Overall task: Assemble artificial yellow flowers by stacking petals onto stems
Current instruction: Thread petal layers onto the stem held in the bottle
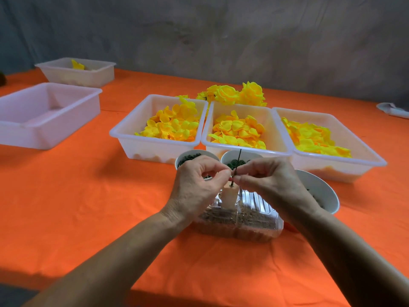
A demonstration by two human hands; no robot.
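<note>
Both grips pinch narrow on stem [236, 167], left hand [197, 180] from 9 o'clock, right hand [269, 179] from 3. Stem stands upright in white holder [229, 196], petals [171, 127] in bins at 12. Risk: sideways pull could tilt or unseat stem.

A grey wall [221, 29] is filling the whole far side, its surface looking mottled and cloudy (whether cloth or plaster cannot be told). In front of it a table [77, 207] is stretching across the view, wearing an orange cover creased in places. Soft light is falling evenly from above, and a dark shadow is lying along the near left edge.
</note>
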